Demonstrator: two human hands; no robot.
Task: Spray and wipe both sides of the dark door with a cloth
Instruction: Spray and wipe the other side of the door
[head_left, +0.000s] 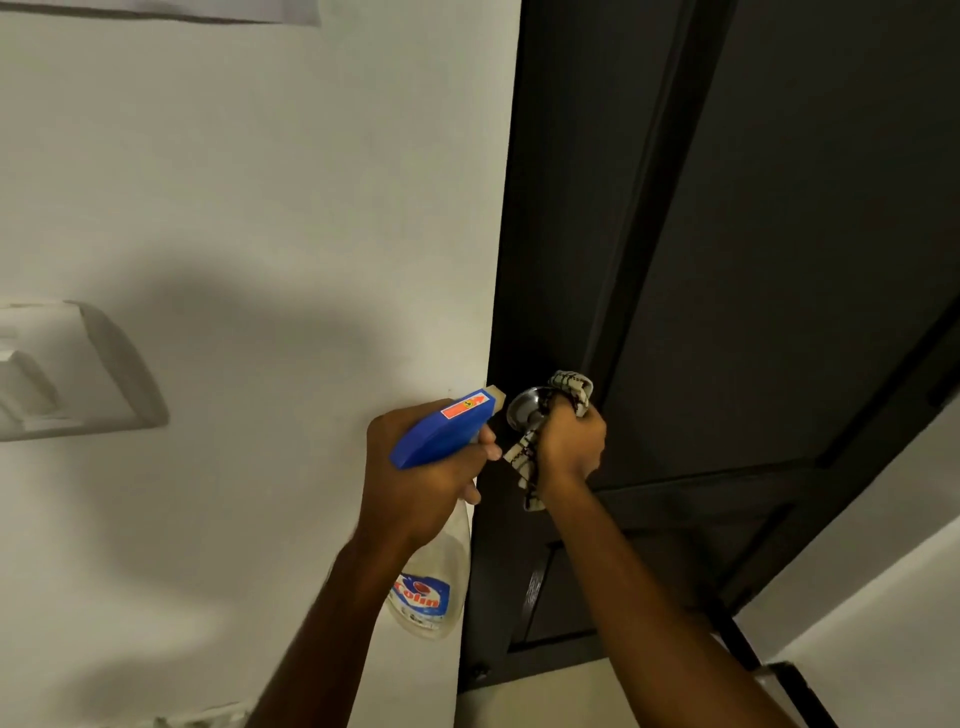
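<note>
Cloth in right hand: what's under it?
The right hand grips the cloth round a shiny door knob; part of its round face shows toward the spray bottle. The rest of the knob is covered.

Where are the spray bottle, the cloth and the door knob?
Clear plastic spray bottle with blue trigger head (434, 436): head view, on the blue head.
Cream checked cloth (571, 391): head view, on its bunched top.
Round silver metal door knob (523, 408): head view, on its shiny face.

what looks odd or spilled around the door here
Nothing stands out: the left hand holds the spray bottle, the right hand grips the cloth at the knob, and the door shows no drips or damage.
</note>
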